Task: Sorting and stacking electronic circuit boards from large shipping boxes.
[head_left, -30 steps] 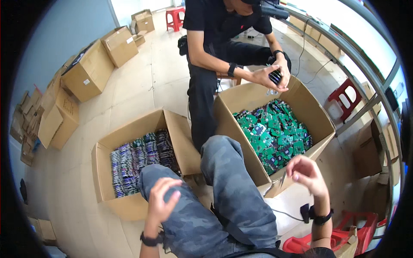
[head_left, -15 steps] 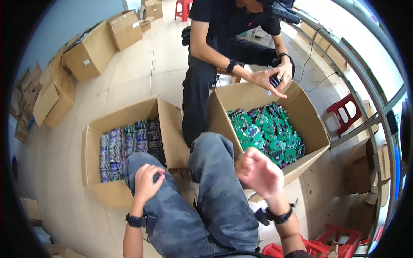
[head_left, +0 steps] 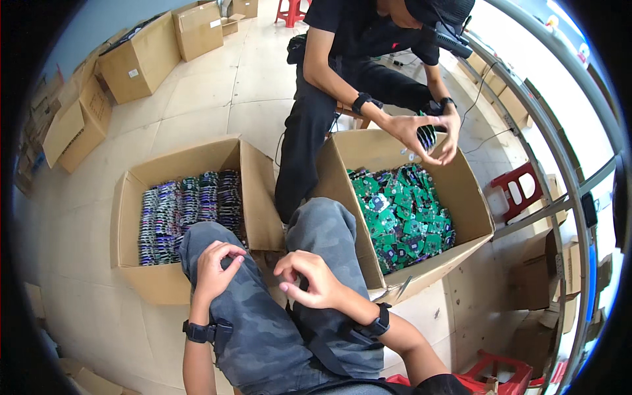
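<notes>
My left hand (head_left: 218, 268) rests on my left thigh near the knee, fingers loosely curved, thumb apart, holding nothing visible. Over my right thigh hovers my right hand (head_left: 311, 279), its fingers bent with a gap to the thumb and nothing between them. Just beyond my left knee stands a cardboard box (head_left: 155, 284) with green and purple circuit boards (head_left: 187, 209) stacked on edge in rows. To the right, a second cardboard box (head_left: 473, 201) holds a loose heap of green circuit boards (head_left: 411, 220). My right hand is apart from both boxes.
Opposite me sits a co-worker (head_left: 359, 66), whose hands (head_left: 428, 138) hold a stack of circuit boards above the right box. A metal rack (head_left: 576, 197) runs along the right, with a red stool (head_left: 513, 194) beside it. More cardboard boxes (head_left: 141, 62) stand at the back left.
My right hand has swung left, from beside the right box to over my thighs. My left hand stays on the thigh. The co-worker's hands have lowered slightly and spread around the boards.
</notes>
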`<move>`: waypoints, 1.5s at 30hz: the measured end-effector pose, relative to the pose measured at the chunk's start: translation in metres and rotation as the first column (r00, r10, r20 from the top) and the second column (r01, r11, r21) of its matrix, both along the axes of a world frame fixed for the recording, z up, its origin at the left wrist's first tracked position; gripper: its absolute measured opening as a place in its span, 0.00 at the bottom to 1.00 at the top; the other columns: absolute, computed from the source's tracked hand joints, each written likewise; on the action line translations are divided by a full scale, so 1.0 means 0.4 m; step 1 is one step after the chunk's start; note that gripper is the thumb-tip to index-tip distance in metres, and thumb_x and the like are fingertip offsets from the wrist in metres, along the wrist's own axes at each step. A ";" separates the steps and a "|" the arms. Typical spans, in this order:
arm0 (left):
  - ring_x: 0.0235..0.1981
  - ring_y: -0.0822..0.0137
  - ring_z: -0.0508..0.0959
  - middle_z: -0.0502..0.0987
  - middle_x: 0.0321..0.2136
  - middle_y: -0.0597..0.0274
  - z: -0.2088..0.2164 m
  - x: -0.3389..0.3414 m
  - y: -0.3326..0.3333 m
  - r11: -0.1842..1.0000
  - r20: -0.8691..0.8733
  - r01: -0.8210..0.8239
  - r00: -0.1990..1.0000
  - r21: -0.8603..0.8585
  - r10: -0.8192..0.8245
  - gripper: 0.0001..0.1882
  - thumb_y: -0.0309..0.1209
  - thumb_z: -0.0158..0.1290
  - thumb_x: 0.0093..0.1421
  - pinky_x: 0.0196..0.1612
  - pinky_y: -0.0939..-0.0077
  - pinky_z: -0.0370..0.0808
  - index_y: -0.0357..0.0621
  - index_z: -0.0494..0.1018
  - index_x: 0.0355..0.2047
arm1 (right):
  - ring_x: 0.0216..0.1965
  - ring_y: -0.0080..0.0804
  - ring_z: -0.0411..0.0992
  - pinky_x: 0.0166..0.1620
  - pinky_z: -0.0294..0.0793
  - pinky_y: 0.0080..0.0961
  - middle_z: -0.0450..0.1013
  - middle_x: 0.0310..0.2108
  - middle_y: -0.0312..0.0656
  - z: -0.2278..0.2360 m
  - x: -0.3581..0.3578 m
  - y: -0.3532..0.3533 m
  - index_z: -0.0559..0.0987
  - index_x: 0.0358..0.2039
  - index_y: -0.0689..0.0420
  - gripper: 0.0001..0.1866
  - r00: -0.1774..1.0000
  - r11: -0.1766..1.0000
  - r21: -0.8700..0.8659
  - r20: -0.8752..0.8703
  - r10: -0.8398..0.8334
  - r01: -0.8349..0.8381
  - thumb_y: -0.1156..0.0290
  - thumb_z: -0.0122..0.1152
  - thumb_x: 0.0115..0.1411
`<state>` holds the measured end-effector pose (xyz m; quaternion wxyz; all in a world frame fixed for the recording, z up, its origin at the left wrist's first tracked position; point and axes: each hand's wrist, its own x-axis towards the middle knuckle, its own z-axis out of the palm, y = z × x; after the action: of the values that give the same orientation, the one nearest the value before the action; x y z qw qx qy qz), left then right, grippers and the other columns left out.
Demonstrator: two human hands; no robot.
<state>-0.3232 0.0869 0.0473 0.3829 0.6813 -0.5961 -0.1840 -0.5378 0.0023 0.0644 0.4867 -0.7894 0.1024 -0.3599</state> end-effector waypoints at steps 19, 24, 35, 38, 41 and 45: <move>0.22 0.69 0.73 0.73 0.20 0.60 -0.031 0.062 0.030 0.985 -0.210 -0.163 0.967 -0.063 0.146 0.02 0.19 0.52 0.47 0.23 0.79 0.68 0.38 0.71 0.21 | 0.27 0.20 0.64 0.31 0.64 0.16 0.66 0.25 0.33 0.110 -0.587 0.017 0.70 0.28 0.57 0.04 0.679 0.510 0.650 -0.013 -0.734 0.564 0.72 0.49 0.58; 0.21 0.65 0.72 0.72 0.18 0.61 0.000 0.040 -0.018 0.989 -0.026 -0.151 0.988 0.011 0.151 0.02 0.21 0.53 0.46 0.22 0.79 0.66 0.38 0.71 0.20 | 0.21 0.19 0.57 0.27 0.60 0.16 0.59 0.19 0.31 0.013 -0.651 0.026 0.67 0.26 0.51 0.05 0.331 0.200 0.874 0.047 -0.942 0.444 0.68 0.48 0.58; 0.29 0.68 0.75 0.74 0.27 0.59 0.035 -0.011 -0.354 0.921 -0.335 0.386 0.875 0.045 -0.350 0.07 0.24 0.52 0.53 0.35 0.77 0.71 0.35 0.72 0.32 | 0.20 0.20 0.59 0.24 0.59 0.16 0.61 0.19 0.32 -0.055 -0.611 -0.030 0.67 0.28 0.55 0.03 0.365 0.143 0.770 -0.124 -0.923 0.622 0.71 0.49 0.57; 0.29 0.72 0.74 0.75 0.27 0.62 -0.122 -0.031 -0.320 0.925 -0.559 0.356 0.797 0.129 -0.229 0.07 0.25 0.51 0.56 0.35 0.78 0.71 0.35 0.72 0.34 | 0.21 0.19 0.61 0.26 0.62 0.15 0.64 0.19 0.33 -0.032 -0.667 -0.078 0.69 0.29 0.57 0.03 0.390 0.206 0.575 -0.217 -0.895 0.792 0.72 0.50 0.57; 0.28 0.74 0.73 0.75 0.27 0.63 -0.128 -0.016 -0.280 0.876 -0.097 0.399 0.917 0.272 -0.388 0.07 0.25 0.51 0.56 0.33 0.80 0.71 0.36 0.72 0.34 | 0.22 0.17 0.64 0.25 0.62 0.15 0.67 0.19 0.35 -0.055 -0.776 -0.157 0.72 0.28 0.61 0.05 0.318 0.325 0.062 -0.445 -0.837 0.944 0.72 0.55 0.54; 0.27 0.76 0.73 0.75 0.27 0.64 -0.192 -0.008 -0.291 0.874 -0.492 0.386 0.846 0.294 -0.208 0.06 0.25 0.52 0.56 0.31 0.81 0.71 0.36 0.73 0.33 | 0.21 0.18 0.66 0.25 0.65 0.18 0.68 0.17 0.36 -0.065 -0.803 -0.277 0.73 0.25 0.63 0.06 0.170 0.453 -0.322 -0.628 -0.759 0.831 0.74 0.58 0.50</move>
<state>-0.3266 -0.0294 -0.0295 0.3347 0.5793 -0.5449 -0.5054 -0.8588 -0.1086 0.0383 0.1829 -0.6624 0.6910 -0.2242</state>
